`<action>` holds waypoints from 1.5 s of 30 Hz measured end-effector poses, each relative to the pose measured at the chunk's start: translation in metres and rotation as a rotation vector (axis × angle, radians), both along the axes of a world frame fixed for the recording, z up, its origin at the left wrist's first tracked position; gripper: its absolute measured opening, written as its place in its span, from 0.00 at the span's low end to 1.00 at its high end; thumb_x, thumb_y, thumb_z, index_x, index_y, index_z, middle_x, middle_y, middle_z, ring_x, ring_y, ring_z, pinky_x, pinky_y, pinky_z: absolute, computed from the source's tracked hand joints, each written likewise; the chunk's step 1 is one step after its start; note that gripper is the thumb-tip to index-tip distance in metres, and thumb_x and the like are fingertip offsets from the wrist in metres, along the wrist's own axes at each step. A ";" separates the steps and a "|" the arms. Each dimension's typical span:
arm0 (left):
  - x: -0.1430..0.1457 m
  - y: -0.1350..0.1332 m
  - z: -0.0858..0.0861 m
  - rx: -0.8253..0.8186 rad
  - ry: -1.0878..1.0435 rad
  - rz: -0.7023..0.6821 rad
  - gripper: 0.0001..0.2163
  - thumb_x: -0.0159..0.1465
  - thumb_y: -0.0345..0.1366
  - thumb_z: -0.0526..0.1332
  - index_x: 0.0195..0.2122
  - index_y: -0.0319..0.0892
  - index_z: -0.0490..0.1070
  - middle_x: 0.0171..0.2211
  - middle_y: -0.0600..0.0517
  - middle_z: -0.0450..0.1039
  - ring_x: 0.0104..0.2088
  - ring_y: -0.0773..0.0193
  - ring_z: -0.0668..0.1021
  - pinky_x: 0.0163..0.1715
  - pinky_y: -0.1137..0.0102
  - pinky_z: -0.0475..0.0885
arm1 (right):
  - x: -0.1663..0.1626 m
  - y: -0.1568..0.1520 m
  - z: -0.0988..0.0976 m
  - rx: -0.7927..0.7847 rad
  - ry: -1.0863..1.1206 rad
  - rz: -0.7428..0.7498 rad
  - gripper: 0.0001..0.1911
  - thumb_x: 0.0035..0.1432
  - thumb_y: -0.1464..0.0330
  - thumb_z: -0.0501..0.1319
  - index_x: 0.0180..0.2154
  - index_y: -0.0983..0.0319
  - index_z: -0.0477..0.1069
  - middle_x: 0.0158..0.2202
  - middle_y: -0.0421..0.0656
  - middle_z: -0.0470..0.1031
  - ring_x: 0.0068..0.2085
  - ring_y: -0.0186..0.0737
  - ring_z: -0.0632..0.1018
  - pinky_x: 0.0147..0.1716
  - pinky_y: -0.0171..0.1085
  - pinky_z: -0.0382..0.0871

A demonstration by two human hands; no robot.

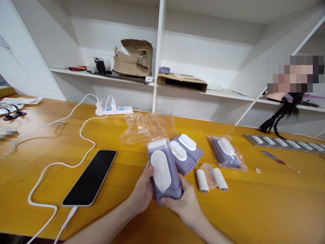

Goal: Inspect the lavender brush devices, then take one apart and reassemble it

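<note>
Both my hands grip a purple lint roller (171,179) with a white oval bristle pad on its face and a see-through cover at its top end. My left hand (143,188) wraps its left side, thumb beside the bristles. Around the lower right end close the fingers of my right hand (186,196), its thumb on the bottom corner. Just behind it lie two purple panels (186,166) with white oval pads. To the right are two white rollers (202,180) with a clear pinkish piece (209,174) between them. Farther right, another purple unit (224,152) sits in a clear bag.
A phone (90,179) with a white cable lies at left. Behind are a power strip (122,110) and crumpled plastic film (144,127). A screwdriver (274,157), a small ring (258,170) and a grey strip (269,141) occupy the right. Shelves hold cardboard boxes (133,62).
</note>
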State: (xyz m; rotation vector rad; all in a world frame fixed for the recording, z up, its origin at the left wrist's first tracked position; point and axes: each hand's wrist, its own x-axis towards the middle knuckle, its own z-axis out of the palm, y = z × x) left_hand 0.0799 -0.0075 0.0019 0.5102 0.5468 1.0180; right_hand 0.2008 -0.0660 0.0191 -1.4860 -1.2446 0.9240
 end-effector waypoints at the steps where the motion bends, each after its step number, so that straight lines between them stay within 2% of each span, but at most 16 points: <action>1: 0.002 -0.001 -0.001 -0.017 0.002 0.008 0.24 0.56 0.45 0.62 0.53 0.45 0.65 0.49 0.49 0.73 0.54 0.54 0.69 0.52 0.63 0.64 | 0.000 0.000 -0.001 -0.002 -0.017 -0.007 0.21 0.34 0.73 0.66 0.36 0.63 0.69 0.29 0.40 0.75 0.28 0.40 0.71 0.29 0.37 0.68; 8: 0.002 -0.007 -0.001 -0.060 0.011 0.040 0.27 0.55 0.45 0.63 0.55 0.45 0.63 0.50 0.49 0.73 0.56 0.52 0.67 0.55 0.61 0.61 | 0.004 -0.001 -0.008 0.020 -0.082 -0.008 0.21 0.35 0.72 0.67 0.36 0.62 0.69 0.30 0.41 0.75 0.30 0.41 0.72 0.31 0.38 0.69; 15: -0.002 -0.004 0.002 0.123 0.022 0.011 0.25 0.56 0.46 0.61 0.55 0.47 0.63 0.52 0.49 0.71 0.56 0.52 0.67 0.54 0.60 0.61 | 0.008 0.003 -0.005 0.047 0.019 0.059 0.23 0.34 0.72 0.69 0.37 0.62 0.69 0.31 0.41 0.75 0.32 0.44 0.73 0.32 0.40 0.69; 18: -0.005 0.001 0.001 0.249 0.100 0.011 0.22 0.60 0.45 0.57 0.55 0.46 0.62 0.54 0.47 0.67 0.57 0.52 0.65 0.55 0.59 0.60 | 0.008 0.004 -0.003 0.058 0.079 0.064 0.25 0.34 0.71 0.69 0.39 0.63 0.68 0.32 0.42 0.76 0.33 0.46 0.75 0.33 0.40 0.70; 20: -0.013 0.005 0.003 0.401 0.280 0.093 0.21 0.62 0.44 0.53 0.56 0.45 0.60 0.57 0.46 0.63 0.58 0.52 0.64 0.56 0.58 0.58 | 0.009 0.004 -0.001 0.084 0.107 0.048 0.28 0.34 0.70 0.69 0.42 0.62 0.68 0.35 0.43 0.77 0.36 0.47 0.76 0.36 0.41 0.71; 21: -0.018 0.008 0.006 0.496 0.431 0.179 0.21 0.63 0.43 0.52 0.56 0.45 0.58 0.58 0.46 0.61 0.58 0.53 0.64 0.56 0.57 0.57 | 0.011 0.003 -0.001 0.096 0.108 0.033 0.28 0.35 0.69 0.69 0.42 0.62 0.67 0.36 0.43 0.77 0.37 0.47 0.76 0.37 0.41 0.71; 23: -0.031 0.013 0.013 0.654 0.861 0.380 0.21 0.63 0.37 0.50 0.57 0.46 0.55 0.60 0.45 0.58 0.59 0.53 0.61 0.58 0.53 0.53 | 0.014 0.002 -0.002 0.105 0.087 0.005 0.26 0.37 0.67 0.69 0.41 0.62 0.67 0.37 0.44 0.78 0.38 0.47 0.76 0.38 0.41 0.71; 25: -0.042 0.020 0.021 0.743 1.411 0.542 0.23 0.59 0.31 0.50 0.58 0.42 0.55 0.62 0.42 0.53 0.61 0.47 0.56 0.57 0.43 0.43 | 0.017 0.002 -0.003 0.105 0.059 -0.017 0.23 0.39 0.66 0.68 0.40 0.62 0.68 0.36 0.44 0.78 0.37 0.47 0.77 0.38 0.42 0.72; 26: -0.047 0.023 0.024 0.739 1.627 0.550 0.23 0.58 0.30 0.49 0.57 0.39 0.56 0.62 0.39 0.52 0.60 0.42 0.56 0.55 0.39 0.43 | 0.018 0.002 -0.004 0.105 0.047 -0.022 0.22 0.40 0.66 0.68 0.40 0.62 0.68 0.35 0.44 0.78 0.37 0.47 0.77 0.38 0.42 0.72; 28: -0.052 0.029 0.028 0.706 1.897 0.471 0.23 0.58 0.30 0.48 0.56 0.35 0.57 0.61 0.35 0.52 0.57 0.39 0.61 0.52 0.38 0.48 | 0.018 0.003 -0.005 0.110 0.038 -0.015 0.22 0.40 0.65 0.68 0.40 0.62 0.68 0.35 0.44 0.78 0.37 0.48 0.77 0.37 0.42 0.73; 31: -0.052 0.039 0.028 0.660 2.038 0.359 0.24 0.58 0.32 0.48 0.57 0.35 0.57 0.60 0.35 0.53 0.52 0.40 0.66 0.51 0.40 0.53 | 0.015 0.003 -0.005 0.119 0.034 0.018 0.24 0.39 0.66 0.68 0.41 0.62 0.69 0.35 0.44 0.79 0.36 0.48 0.77 0.36 0.42 0.73; 36: -0.050 0.044 0.025 0.599 2.046 0.342 0.24 0.58 0.33 0.48 0.57 0.35 0.56 0.59 0.34 0.55 0.49 0.41 0.70 0.50 0.41 0.56 | 0.010 0.001 -0.003 0.105 0.052 0.018 0.25 0.38 0.67 0.68 0.42 0.62 0.69 0.35 0.43 0.79 0.36 0.47 0.78 0.36 0.41 0.73; 39: -0.050 0.041 0.022 0.680 1.924 0.469 0.22 0.58 0.31 0.49 0.55 0.37 0.57 0.59 0.34 0.54 0.54 0.40 0.66 0.50 0.38 0.53 | 0.010 -0.001 -0.003 0.105 0.067 0.024 0.25 0.38 0.67 0.68 0.42 0.62 0.69 0.36 0.43 0.79 0.37 0.47 0.78 0.37 0.41 0.73; 42: -0.046 0.035 0.018 0.946 1.508 0.599 0.21 0.56 0.27 0.49 0.52 0.41 0.57 0.59 0.38 0.54 0.60 0.48 0.59 0.55 0.44 0.53 | 0.013 0.000 -0.004 0.115 0.093 0.027 0.26 0.38 0.67 0.69 0.43 0.61 0.68 0.38 0.44 0.79 0.38 0.48 0.77 0.38 0.41 0.73; 44: -0.042 0.032 0.013 1.061 1.143 0.590 0.21 0.56 0.25 0.48 0.51 0.43 0.58 0.57 0.42 0.57 0.59 0.54 0.61 0.56 0.52 0.56 | 0.014 0.001 -0.004 0.114 0.125 0.022 0.25 0.38 0.66 0.69 0.42 0.61 0.69 0.37 0.44 0.79 0.38 0.47 0.77 0.38 0.40 0.73; 45: -0.039 0.030 0.011 1.066 0.998 0.558 0.21 0.55 0.24 0.48 0.51 0.44 0.59 0.56 0.43 0.59 0.58 0.56 0.62 0.56 0.55 0.58 | 0.014 0.001 -0.004 0.111 0.140 0.020 0.25 0.38 0.65 0.69 0.42 0.61 0.69 0.37 0.44 0.79 0.38 0.47 0.77 0.38 0.40 0.73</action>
